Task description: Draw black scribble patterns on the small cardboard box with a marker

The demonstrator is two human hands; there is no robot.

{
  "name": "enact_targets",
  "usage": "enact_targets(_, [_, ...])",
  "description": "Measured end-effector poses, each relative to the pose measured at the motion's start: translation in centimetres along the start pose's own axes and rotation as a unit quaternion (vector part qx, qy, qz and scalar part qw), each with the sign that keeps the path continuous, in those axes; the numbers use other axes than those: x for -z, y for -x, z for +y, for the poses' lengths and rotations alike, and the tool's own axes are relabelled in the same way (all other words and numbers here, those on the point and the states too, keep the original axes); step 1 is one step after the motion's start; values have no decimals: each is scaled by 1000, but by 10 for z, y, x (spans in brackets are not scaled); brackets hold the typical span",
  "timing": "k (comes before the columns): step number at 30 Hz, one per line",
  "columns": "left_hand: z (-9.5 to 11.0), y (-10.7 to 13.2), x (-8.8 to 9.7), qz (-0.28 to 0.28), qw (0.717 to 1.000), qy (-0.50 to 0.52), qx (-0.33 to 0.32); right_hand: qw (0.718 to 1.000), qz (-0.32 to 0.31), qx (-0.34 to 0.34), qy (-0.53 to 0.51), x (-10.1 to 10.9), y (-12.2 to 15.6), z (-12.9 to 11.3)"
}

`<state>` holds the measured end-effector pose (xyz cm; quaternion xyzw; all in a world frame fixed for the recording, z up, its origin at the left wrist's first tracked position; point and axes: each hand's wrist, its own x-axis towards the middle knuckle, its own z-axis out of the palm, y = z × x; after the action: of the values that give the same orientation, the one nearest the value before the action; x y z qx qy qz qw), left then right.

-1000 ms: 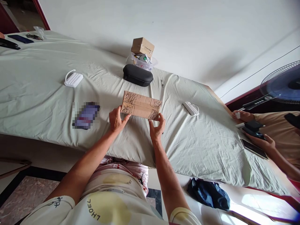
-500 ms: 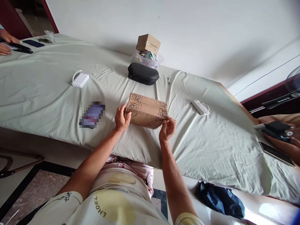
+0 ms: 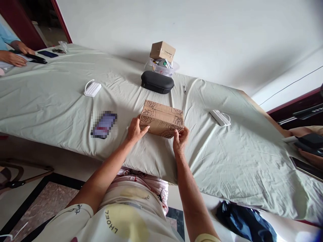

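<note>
Between my two hands is a brown cardboard box [image 3: 163, 117] with black scribbled line patterns, on the pale green cloth near the table's front edge. My left hand [image 3: 136, 129] grips its left end, thumb on the near side and the other fingers partly hidden behind the corner. At the near right corner my right hand [image 3: 181, 139] holds the box, its thumb against the front and fingers round the end. A phone [image 3: 104, 124] with a blurred-out screen lies to the left of my left hand.
Behind the box are a black hard case [image 3: 157, 82] and a clear tub [image 3: 174, 69] topped by a small carton [image 3: 163, 51]. White corded blocks [image 3: 93, 89] [image 3: 219, 117] lie on either side. Other people's hands [image 3: 15, 57] work at far left and far right.
The view has shifted slightly, so everything sits a little further right. My left hand has closed more fully on the box's left end, and my right thumb now presses its front.
</note>
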<state>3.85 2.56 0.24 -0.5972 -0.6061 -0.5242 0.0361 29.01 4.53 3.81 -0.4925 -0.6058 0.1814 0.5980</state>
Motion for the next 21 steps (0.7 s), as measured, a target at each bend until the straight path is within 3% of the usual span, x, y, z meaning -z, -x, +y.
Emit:
enact_targets(3, [-6,3,-6,-30,999,-17,31,990,-79,-50,106,2,-2,9])
enact_targets(7, [-10,3,-8,-58,996,-18,65,974,-125,-47,185,1,-3,17])
enact_targets(13, [-8,-1,-4,-65,994,-10,84,976,-117,-50,177,1,-4,20])
enact_targets(21, [-5,-3,1,-3,998,15,66,997,-53,-27,41,1,-4,13])
